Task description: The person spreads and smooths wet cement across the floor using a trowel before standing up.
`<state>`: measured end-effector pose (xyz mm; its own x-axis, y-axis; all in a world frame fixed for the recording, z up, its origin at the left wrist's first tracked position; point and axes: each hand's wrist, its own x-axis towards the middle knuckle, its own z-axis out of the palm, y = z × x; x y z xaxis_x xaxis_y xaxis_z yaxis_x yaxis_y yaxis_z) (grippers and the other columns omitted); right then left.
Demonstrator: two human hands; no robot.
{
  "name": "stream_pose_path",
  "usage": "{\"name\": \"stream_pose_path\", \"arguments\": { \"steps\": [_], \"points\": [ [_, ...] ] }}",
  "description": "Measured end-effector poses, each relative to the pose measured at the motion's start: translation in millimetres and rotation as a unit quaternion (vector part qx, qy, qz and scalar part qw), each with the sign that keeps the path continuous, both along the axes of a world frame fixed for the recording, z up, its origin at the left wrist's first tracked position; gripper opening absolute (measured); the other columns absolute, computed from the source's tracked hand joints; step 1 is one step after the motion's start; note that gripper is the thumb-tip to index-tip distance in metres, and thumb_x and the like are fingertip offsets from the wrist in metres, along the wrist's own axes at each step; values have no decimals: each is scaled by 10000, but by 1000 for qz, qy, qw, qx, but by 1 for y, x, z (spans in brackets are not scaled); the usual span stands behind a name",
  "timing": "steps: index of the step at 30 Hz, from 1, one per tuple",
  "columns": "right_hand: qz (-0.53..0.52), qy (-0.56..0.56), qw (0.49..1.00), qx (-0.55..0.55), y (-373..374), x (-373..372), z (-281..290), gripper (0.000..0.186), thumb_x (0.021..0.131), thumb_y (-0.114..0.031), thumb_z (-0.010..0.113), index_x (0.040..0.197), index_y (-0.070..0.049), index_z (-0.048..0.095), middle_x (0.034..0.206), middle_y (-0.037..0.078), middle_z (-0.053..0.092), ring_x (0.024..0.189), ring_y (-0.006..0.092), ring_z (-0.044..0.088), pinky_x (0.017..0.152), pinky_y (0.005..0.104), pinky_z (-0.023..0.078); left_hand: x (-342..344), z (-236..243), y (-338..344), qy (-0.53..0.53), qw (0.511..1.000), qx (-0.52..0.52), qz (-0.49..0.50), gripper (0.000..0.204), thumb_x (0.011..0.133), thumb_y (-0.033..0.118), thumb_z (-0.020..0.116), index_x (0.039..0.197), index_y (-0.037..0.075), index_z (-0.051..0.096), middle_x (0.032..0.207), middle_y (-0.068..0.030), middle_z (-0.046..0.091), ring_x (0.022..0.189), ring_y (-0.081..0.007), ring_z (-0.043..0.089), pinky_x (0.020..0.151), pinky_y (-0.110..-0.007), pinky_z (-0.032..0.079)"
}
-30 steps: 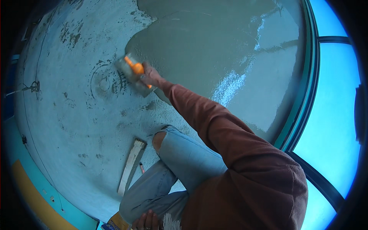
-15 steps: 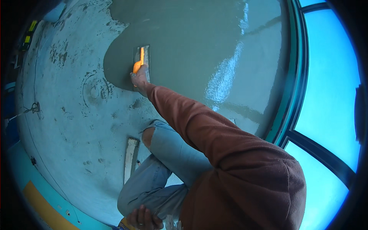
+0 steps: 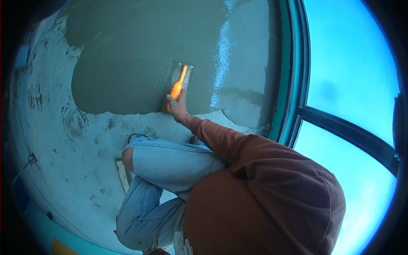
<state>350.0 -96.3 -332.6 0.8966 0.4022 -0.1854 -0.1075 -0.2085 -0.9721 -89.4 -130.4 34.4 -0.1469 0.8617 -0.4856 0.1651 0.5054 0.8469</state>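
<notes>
My right hand (image 3: 180, 107) grips the orange handle of a flat rectangular finishing trowel (image 3: 179, 86). The trowel's blade lies on a wet, smooth grey layer of cement (image 3: 127, 63), close to the layer's near edge. My right arm, in a brown sleeve, reaches up to it from the lower right. Of my left hand (image 3: 158, 252) only a dark sliver shows at the lower edge beside my bent leg; its fingers are hidden.
A glazed frame (image 3: 284, 80) bounds the wet layer on the right. Rough, stained floor (image 3: 46, 140) stretches to the left, with a thin cable along its far side. A pale strip of board (image 3: 123, 174) lies beside my knee, partly hidden by my leg.
My right hand has moved the trowel right and nearer to me across the wet layer. The view has shifted, and my left hand has mostly dropped out at the lower edge.
</notes>
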Motion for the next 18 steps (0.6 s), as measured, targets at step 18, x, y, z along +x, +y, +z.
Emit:
{"name": "stream_pose_path", "arguments": {
  "steps": [18],
  "points": [
    [-39,104,994,17,-212,156,67,393,952,-205,689,1224,-53,449,951,52,571,796,131,592,665,301,513,6,-73,28,-105,982,-154,-38,515,962,411,557,1266,-4,571,1266,-212,609,1237,-371,544,1076,-478,399]
  ]
}}
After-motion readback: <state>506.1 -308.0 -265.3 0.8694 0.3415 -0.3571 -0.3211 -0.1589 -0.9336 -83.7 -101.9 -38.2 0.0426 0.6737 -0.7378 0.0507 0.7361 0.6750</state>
